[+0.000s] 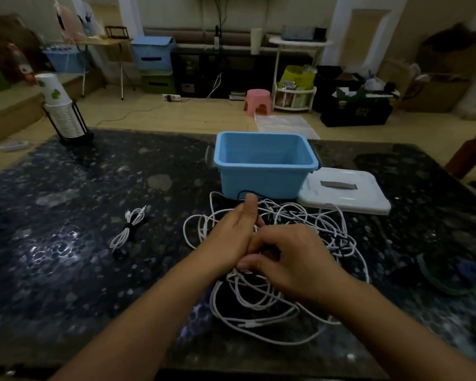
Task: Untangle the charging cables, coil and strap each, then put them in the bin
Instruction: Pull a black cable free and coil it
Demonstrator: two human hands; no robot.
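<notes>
While both hands work over the tangle of white cables (280, 287) on the dark speckled desk (66, 215), the left hand (231, 237) has its thumb raised and its fingers hidden, so its grip cannot be told, and the right hand (291, 257) is curled with thumb and fingers pinching strands of the tangle. One coiled cable (128, 228) (bound by a dark strap) lies apart to the left. Behind the tangle stands the blue bin (264, 166), open, its white lid (344, 192) flat beside it on the right.
</notes>
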